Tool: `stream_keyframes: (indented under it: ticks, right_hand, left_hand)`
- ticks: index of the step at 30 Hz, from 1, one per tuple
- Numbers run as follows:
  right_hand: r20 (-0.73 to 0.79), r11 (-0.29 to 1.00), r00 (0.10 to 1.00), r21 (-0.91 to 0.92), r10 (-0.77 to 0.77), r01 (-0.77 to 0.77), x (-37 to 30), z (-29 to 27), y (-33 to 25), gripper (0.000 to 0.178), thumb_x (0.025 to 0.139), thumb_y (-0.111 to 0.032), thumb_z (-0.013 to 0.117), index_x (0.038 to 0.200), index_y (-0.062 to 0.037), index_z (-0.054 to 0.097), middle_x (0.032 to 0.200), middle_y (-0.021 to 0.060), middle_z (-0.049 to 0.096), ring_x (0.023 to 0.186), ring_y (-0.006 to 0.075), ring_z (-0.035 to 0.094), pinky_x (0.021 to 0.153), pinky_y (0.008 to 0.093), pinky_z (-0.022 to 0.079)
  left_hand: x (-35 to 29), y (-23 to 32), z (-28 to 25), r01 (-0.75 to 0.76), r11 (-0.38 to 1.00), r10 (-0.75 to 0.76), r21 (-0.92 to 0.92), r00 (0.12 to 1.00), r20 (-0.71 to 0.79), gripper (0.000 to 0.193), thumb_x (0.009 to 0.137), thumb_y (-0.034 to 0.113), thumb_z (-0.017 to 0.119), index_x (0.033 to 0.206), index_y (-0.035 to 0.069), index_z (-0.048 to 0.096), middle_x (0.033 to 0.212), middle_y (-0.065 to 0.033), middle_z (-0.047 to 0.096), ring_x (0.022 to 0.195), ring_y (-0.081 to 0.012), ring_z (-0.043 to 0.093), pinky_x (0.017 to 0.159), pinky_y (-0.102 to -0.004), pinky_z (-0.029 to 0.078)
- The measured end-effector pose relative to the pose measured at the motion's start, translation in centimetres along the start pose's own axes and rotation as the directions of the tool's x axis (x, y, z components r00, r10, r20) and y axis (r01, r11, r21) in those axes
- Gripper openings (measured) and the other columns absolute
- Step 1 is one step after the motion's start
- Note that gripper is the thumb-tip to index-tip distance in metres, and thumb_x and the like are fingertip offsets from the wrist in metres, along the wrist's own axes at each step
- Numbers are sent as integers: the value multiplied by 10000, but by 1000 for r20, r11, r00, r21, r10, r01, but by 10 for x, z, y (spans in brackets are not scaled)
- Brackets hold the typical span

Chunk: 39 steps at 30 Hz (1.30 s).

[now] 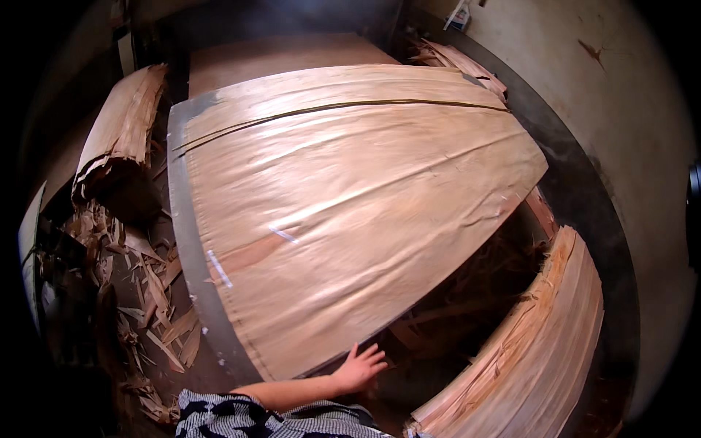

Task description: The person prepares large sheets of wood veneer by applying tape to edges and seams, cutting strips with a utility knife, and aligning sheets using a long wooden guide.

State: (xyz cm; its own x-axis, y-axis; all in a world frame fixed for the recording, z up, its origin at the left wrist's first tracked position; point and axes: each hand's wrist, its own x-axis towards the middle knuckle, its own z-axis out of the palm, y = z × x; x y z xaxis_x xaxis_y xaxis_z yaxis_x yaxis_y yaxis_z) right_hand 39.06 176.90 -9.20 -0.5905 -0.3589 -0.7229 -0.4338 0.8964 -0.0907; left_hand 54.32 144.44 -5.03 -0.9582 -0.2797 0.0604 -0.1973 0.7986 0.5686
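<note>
Hand (359, 369) spread, touching near edge of veneer sheet (350, 212).

White-blue package (459, 16), top, by wall

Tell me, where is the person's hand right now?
In the head view, one hand sits low and centre, fingers spread at the near edge of the big veneer sheet, left of the veneer stack; which hand it is I cannot tell.

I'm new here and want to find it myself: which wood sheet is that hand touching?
Find the wide table in the middle. The top veneer sheet covers it, its near edge under the hand. Unlike the side stacks, it lies flat, with white tape patches.
</note>
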Motion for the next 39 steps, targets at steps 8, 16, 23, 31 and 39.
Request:
stream_keyframes:
  ticks: [8,16,23,31,39]
  right_hand:
    - [-140,982,985,170,103,-79,67,-101,98,371,743,-445,569,738,-80,638,717,155,623,676,326,603,604,402,465]
    - [-413,221,909,893,56,393,216,-282,49,150,819,-153,632,720,-69,556,657,-29,514,575,86,505,591,243,468]
    - [-168,622,940,781,297,-57,305,-318,205,422,804,-440,575,702,-32,608,660,151,601,636,228,601,522,371,459]
    - [275,478,694,557,665,-679,295,-346,284,559,820,-530,449,789,-5,640,699,180,612,685,294,592,646,417,454]
    - [204,550,772,595,602,-586,510,-501,342,442,805,-446,524,800,-20,639,652,132,595,608,245,561,573,391,443]
  left_hand:
    - [154,42,24,120,981,-145,-152,975,-169,407,749,124,553,1148,57,512,1294,-204,391,1201,-400,356,968,-408,367]
    - [306,54,75,-223,966,238,-132,964,119,313,797,186,531,1081,59,567,1125,-128,559,1056,-280,518,899,-384,421]
    - [542,42,91,-305,939,335,-156,913,233,237,786,192,531,976,71,605,964,-100,622,872,-283,594,753,-377,489]
    - [799,89,83,-378,862,479,-338,827,295,291,813,186,525,1070,59,579,1037,-130,601,941,-305,569,817,-381,461]
    - [1023,85,135,-352,891,449,-287,775,444,306,811,205,530,1091,91,578,1038,-124,600,951,-298,565,827,-370,455]
